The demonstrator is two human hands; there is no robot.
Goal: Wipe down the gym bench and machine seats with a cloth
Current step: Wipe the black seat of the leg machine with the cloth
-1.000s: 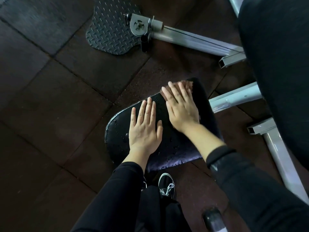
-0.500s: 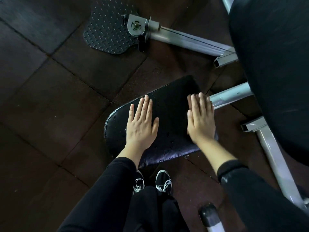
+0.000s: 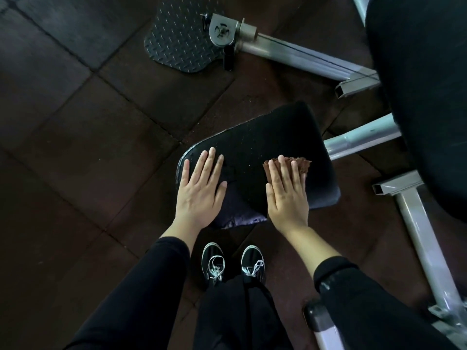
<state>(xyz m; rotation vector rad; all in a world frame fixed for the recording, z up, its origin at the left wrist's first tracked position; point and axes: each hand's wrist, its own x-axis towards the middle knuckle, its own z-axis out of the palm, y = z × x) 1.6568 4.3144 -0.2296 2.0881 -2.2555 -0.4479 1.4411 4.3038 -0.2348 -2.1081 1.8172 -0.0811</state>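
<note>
— The right hand [image 3: 286, 195] has slid back toward the near edge of the seat [image 3: 285, 137] since a moment ago, and now the brown cloth [image 3: 302, 164] peeks out past its fingertips again. Half a second back you couldn't see the cloth under that palm at all.

— And the left hand [image 3: 201, 190]?

— Hardly shifted. It lies flat on the left end of the seat, fingers straight and slightly spread, thumb out to the side. The grip there is wide and holds nothing; it just presses on the padding.

— Is the right one clutching the cloth?

— No, it's flat too. Fingers straight and together, palm down on the cloth, pinning it to the seat rather than curling round it. The cloth sits on the right half of the pad, mostly covered, with a ragged edge showing beyond the fingers.

— Seat look wet?

— Small droplets glint along the left rim and near edge, between the two hands.

— What else is around?

— A big black backrest pad [image 3: 419, 97] up at the right, grey frame tubes [image 3: 361, 140] running under it, a studded footplate [image 3: 177, 44] on the dark floor tiles [image 3: 75, 147] beyond, and black laced shoes [image 3: 213, 263] below the seat.
</note>
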